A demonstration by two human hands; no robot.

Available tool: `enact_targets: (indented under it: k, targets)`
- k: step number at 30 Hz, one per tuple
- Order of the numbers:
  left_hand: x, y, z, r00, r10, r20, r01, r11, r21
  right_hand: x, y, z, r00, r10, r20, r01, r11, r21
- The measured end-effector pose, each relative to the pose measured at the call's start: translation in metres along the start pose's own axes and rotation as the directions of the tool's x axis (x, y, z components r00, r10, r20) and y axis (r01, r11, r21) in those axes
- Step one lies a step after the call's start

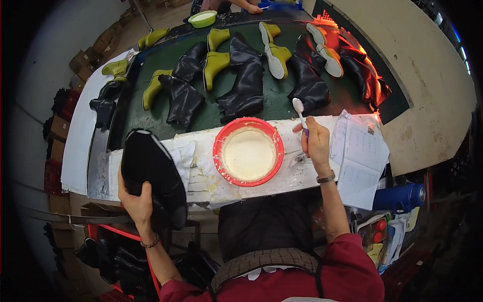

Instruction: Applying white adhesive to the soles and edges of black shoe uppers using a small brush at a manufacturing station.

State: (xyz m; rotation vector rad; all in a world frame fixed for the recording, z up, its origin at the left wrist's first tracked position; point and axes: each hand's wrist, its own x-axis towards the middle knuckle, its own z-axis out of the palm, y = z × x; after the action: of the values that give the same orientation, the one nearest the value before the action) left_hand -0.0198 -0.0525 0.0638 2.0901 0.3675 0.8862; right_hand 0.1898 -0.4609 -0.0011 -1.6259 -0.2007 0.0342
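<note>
My left hand (136,205) grips a black boot (151,163) at the left, its underside turned up and its pale edge showing at the far end. The thumb presses on the boot's dark bottom. In my right hand (317,143) is a toothbrush (300,108) with a white and purple handle, held bristle end up. Between my hands, a red bowl (217,151) of thick cream-coloured paste (248,152) stands on a white board (201,189). Paste is smeared on its rim. Both the toothbrush and the boot are apart from the bowl.
Beyond the board, a green conveyor belt (143,120) carries black boot uppers (244,93) and yellow-green shoe lasts (216,68), some with white soles. Papers (357,151) lie at the right, above a blue bottle (400,198). Another person's hand (253,9) shows at the far edge.
</note>
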Motion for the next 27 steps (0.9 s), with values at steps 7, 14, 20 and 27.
enact_targets:
  k: [7, 14, 20, 27]
  targets:
    - [-0.003, 0.023, 0.012, 0.921, -0.259, 0.292, 0.328, 0.92, -0.216, -0.008, -0.034, 0.032, 0.866, -0.399, 0.302, 0.482, 0.498, -0.721]
    - [-0.005, 0.031, 0.043, 0.769, -0.276, 0.576, 0.456, 0.869, -0.192, 0.009, -0.007, 0.062, 0.793, -0.098, 0.602, 0.609, 0.097, -0.787]
    - [0.013, 0.034, 0.051, 0.634, -0.362, 0.683, 0.55, 0.833, -0.07, -0.009, -0.025, 0.017, 0.885, -0.214, 0.414, 0.462, 0.526, -0.714]
    - [0.026, 0.04, 0.069, 0.32, -0.291, 0.901, 0.519, 0.85, 0.091, 0.004, -0.057, 0.042, 0.756, -0.506, 0.415, 0.622, 0.752, -0.218]
